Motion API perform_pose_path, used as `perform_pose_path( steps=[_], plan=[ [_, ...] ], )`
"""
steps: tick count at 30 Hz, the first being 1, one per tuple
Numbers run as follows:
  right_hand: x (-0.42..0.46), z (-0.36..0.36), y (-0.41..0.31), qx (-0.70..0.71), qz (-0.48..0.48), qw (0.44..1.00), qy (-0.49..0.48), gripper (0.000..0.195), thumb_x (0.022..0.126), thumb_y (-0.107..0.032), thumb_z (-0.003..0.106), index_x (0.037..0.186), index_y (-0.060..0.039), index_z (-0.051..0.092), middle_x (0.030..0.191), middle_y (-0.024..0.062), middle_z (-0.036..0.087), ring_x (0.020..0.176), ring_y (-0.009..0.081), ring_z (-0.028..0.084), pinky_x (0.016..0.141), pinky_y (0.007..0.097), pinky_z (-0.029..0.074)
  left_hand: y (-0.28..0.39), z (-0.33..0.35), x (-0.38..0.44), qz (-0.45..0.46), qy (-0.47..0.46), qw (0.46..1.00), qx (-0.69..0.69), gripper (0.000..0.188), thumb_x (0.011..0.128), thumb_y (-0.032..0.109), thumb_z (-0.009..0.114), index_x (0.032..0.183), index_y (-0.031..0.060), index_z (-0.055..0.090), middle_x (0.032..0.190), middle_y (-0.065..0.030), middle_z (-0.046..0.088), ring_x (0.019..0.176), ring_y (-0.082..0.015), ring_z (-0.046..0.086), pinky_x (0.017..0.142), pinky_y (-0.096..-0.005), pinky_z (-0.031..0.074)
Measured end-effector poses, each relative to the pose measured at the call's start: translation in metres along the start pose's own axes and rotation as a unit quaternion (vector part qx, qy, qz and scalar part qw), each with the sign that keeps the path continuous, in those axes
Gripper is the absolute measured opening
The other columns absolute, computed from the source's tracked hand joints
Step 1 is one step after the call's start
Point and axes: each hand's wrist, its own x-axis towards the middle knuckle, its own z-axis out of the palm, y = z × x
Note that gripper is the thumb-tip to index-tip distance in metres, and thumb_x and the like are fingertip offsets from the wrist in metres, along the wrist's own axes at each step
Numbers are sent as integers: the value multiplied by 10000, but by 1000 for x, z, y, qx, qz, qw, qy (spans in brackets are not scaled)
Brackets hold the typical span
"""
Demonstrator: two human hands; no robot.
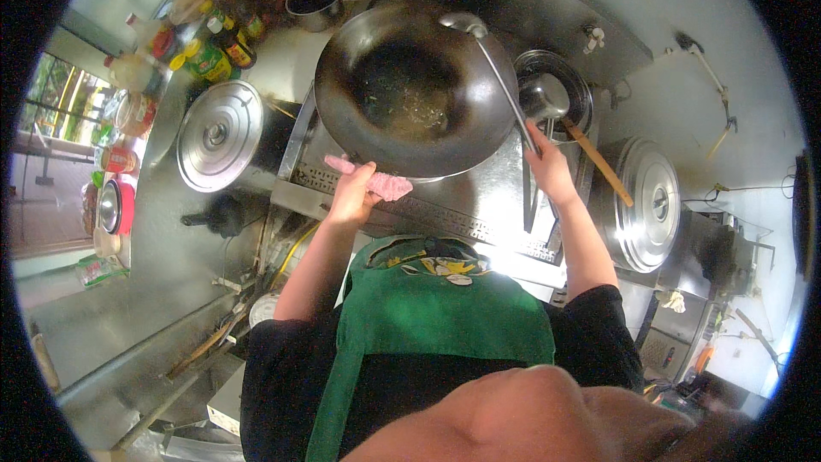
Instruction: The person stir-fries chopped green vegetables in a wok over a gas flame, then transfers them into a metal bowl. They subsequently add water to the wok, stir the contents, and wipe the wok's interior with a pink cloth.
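A large dark steel wok [478, 131] sits on the metal stove [494, 189] in front of me. Its inside is darkened, with a little liquid or residue near the bottom. My left hand [351, 199] grips a pink cloth [390, 187] against the wok's near-left rim. In my right hand [550, 167] is the long handle of a metal ladle [501, 77]. The ladle's bowl lies at the far right edge of the wok, and its shaft slants back across the right rim.
Right of the wok, a metal pot [582, 86] holds a scoop [545, 95]; a wooden handle [600, 163] slants nearby. Lidded pots stand at left [220, 135] and right [651, 205]. Several sauce bottles [208, 61] line the back left, near an open metal pot [315, 5].
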Motion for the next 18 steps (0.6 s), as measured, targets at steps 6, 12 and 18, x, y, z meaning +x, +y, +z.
perform_pose_path(
  steps=[6,12,18],
  plan=[
    [-32,21,20,-35,-89,995,-23,596,871,-77,559,1444,-176,427,1078,239,651,906,322,674,837,404,509,-3,2,1,27,-22,999,-16,390,948,163,542,1280,15,401,1095,-133,588,969,-277,646,837,-447,558],
    [-8,5,2,-222,-83,970,52,624,904,-122,541,1479,-253,338,1013,269,621,924,441,624,840,487,512,-4,-3,2,23,-4,1000,-4,368,946,175,561,1258,34,427,1123,-103,579,1013,-268,625,856,-457,536],
    [-25,17,40,-197,-64,978,-15,655,888,-89,547,1485,-246,327,1112,286,605,841,400,654,759,459,555,-13,-23,19,-6,-7,1000,-13,311,936,179,584,1209,68,485,1191,-75,574,1132,-250,574,955,-468,483]
  ],
)
